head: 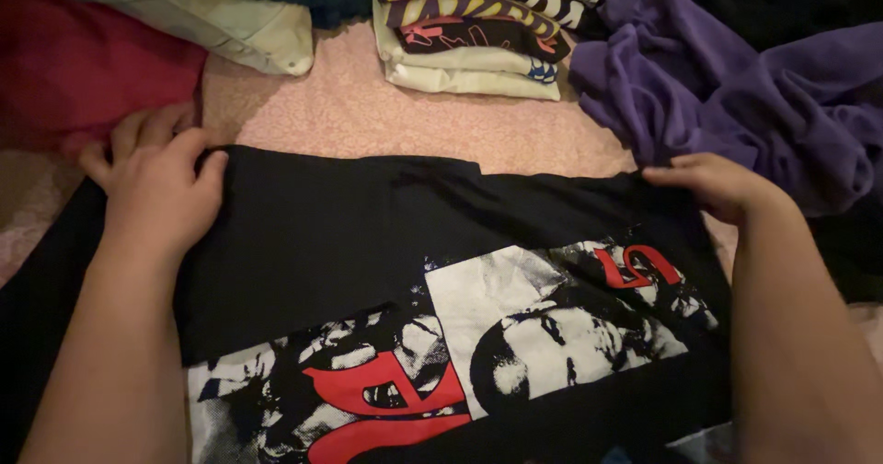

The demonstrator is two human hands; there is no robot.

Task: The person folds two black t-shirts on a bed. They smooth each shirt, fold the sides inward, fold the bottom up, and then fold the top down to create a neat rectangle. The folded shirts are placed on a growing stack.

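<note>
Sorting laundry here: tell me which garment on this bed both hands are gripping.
The black printed T-shirt, spread flat nearest the camera. The left hand and right hand pinch its far edge. The crumpled purple garment and folded shirt stack lie untouched.

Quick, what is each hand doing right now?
Left hand: fingers curled, gripping the far left edge of the black printed shirt.
Right hand: pinching the same shirt's far right edge.

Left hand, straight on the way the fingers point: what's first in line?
Probably the red cloth: the left hand grips the black shirt edge, fingers pointing up-left toward it. Depth unclear.
</note>
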